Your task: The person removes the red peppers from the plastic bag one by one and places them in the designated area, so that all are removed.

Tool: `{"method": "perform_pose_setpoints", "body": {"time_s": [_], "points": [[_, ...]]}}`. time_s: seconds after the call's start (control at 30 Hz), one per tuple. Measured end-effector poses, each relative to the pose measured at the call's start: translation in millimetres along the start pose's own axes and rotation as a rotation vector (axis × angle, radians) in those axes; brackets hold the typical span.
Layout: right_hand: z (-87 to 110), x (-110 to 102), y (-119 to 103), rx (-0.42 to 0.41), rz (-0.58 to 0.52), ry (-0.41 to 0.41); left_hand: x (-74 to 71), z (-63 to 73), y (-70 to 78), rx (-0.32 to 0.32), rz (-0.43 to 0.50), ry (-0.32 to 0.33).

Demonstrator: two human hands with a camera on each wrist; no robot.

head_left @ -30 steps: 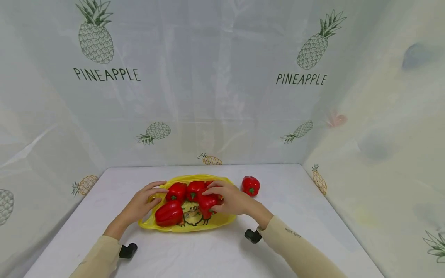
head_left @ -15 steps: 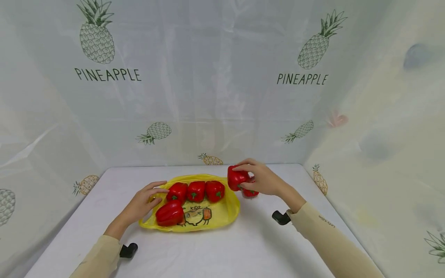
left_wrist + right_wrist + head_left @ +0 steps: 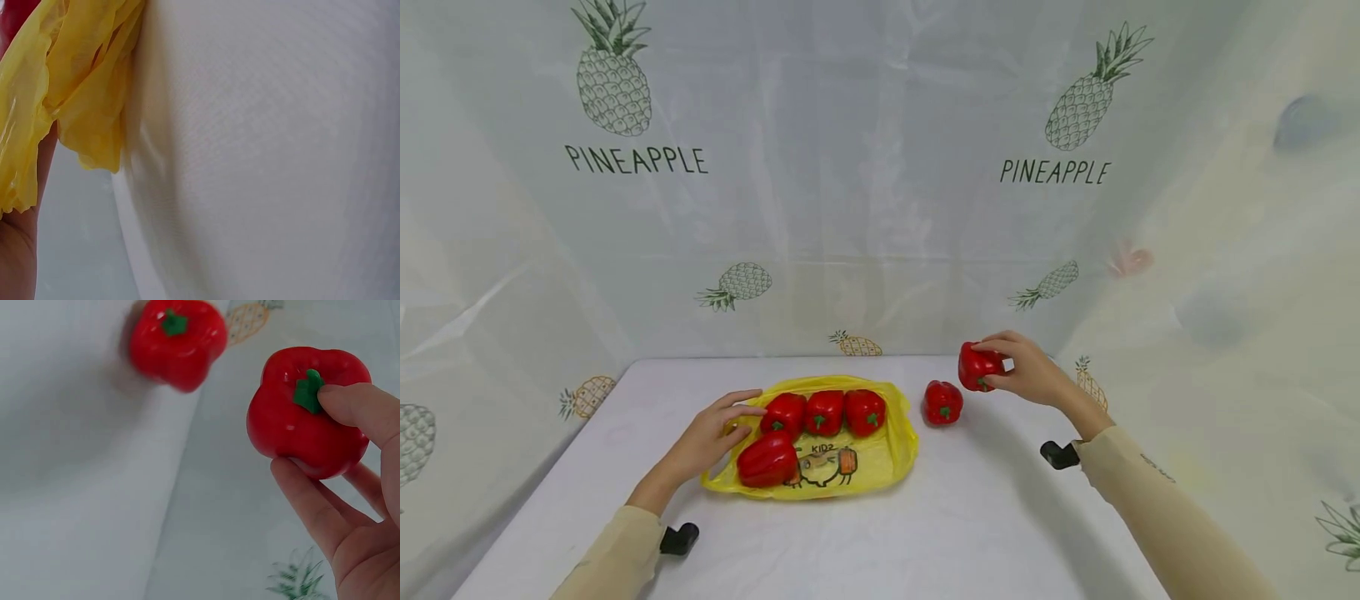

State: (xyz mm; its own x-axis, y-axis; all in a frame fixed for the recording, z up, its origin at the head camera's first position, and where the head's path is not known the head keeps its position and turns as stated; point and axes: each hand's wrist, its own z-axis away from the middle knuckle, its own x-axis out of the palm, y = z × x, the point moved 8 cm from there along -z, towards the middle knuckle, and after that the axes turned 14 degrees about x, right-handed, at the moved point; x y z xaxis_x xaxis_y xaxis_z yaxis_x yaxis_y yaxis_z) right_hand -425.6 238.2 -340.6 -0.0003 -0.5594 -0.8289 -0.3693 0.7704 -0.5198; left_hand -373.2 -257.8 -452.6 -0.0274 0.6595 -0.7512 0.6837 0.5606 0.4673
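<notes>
My right hand (image 3: pixel 1030 375) holds a red bell pepper (image 3: pixel 976 367) with a green stem, raised over the back right of the table. In the right wrist view, the thumb presses beside the stem of this pepper (image 3: pixel 284 434) and the fingers support it from below. Another red bell pepper (image 3: pixel 942 403) sits on the table, left of the held one. My left hand (image 3: pixel 703 437) holds the left edge of a yellow plastic bag (image 3: pixel 891 471). Several red bell peppers (image 3: pixel 825 412) lie in it. Crumpled yellow plastic (image 3: pixel 87 94) hides most of the left hand in the left wrist view.
A white cloth covers the table (image 3: pixel 880 554). Pale curtains (image 3: pixel 865 208) printed with pineapples hang behind it and at both sides. A black wrist mount (image 3: pixel 679 539) shows below the left sleeve, another black mount (image 3: pixel 1060 455) below the right.
My right hand has lifted a bell pepper out of the bag's right side and carried it right, past the pepper on the table. My left hand has stayed at the bag.
</notes>
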Motion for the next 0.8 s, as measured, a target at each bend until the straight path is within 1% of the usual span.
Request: {"method": "perform_pose_setpoints", "body": {"time_s": [0.17,0.33,0.4,0.57,0.8], "points": [[4.2,3.6,25.0,0.032,0.018,-0.002,0.2,0.2,-0.4,-0.005,0.001,-0.001],[4.4,11.8,43.4,0.039,0.019,-0.007,0.5,0.0,-1.0,-0.006,0.003,0.000],[3.4,15.8,49.8,0.055,0.015,-0.014,0.9,0.6,-1.7,-0.010,0.001,0.000],[1.9,25.0,61.0,0.080,0.005,-0.032,1.3,1.0,-2.0,-0.009,0.000,0.004],[1.5,37.3,70.9,0.101,0.005,-0.068,1.3,0.6,-2.1,-0.008,0.004,0.004]]}}
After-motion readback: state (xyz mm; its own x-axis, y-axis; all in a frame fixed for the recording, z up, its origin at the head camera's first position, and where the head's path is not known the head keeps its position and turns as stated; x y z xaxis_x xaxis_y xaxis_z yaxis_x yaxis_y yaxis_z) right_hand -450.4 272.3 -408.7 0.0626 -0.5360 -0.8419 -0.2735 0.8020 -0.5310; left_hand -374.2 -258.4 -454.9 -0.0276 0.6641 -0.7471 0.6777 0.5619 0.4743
